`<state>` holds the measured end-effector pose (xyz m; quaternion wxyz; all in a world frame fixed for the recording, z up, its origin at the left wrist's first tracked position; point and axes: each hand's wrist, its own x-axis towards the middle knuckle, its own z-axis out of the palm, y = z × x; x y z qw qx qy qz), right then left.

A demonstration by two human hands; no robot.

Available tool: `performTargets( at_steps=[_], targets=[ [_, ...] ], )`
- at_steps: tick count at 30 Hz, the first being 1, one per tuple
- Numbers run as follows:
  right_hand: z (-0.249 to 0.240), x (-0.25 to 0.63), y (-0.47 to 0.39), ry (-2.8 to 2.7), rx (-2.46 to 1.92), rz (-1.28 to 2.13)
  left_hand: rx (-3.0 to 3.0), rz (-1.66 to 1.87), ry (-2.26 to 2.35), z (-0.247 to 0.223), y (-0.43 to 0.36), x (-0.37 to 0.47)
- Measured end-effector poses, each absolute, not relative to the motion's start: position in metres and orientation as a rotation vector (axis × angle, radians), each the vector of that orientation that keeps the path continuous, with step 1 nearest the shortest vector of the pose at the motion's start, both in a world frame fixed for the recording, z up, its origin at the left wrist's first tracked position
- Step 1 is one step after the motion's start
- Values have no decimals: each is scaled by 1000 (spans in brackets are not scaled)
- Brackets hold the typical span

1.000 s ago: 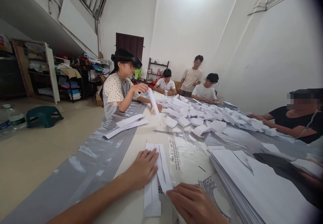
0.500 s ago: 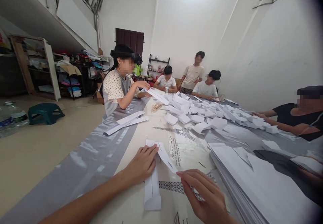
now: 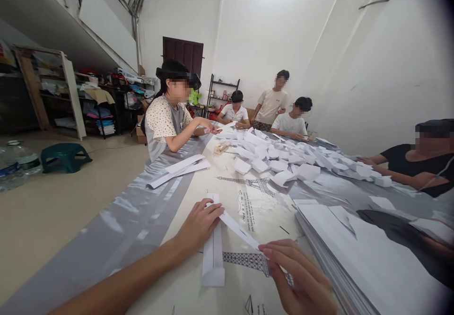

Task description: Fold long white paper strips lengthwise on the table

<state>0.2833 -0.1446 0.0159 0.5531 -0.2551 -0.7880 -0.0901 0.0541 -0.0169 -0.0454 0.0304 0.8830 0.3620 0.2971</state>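
Note:
A long white folded paper strip (image 3: 213, 267) lies lengthwise on the patterned tablecloth in front of me. My left hand (image 3: 201, 221) rests on its upper part, fingers curled together, holding it down. From under those fingertips a narrow paper flap (image 3: 240, 230) slants down to the right. My right hand (image 3: 296, 270) pinches the far end of this flap between thumb and fingers, pulling it fairly straight. Whether flap and strip are one sheet is hidden beneath my left fingers.
A thick stack of white paper (image 3: 365, 253) stands at my right. Folded papers (image 3: 177, 169) lie at the left, near a small wooden block (image 3: 222, 148). Beyond spreads a heap of folded white pieces (image 3: 276, 156). Several people sit or stand around the table, including a co-worker (image 3: 170, 121).
My right hand has moved right and slightly down, drawing the flap's end outward and straighter. My left hand stays on the strip. The co-worker at left has lowered a paper toward the table.

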Motion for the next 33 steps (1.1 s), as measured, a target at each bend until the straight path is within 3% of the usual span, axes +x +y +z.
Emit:
performTargets(
  at_steps=[33],
  targets=[
    [7,292,-130,-1777,-736,-204,2317,1156,1188,-40,-10,46]
  ],
)
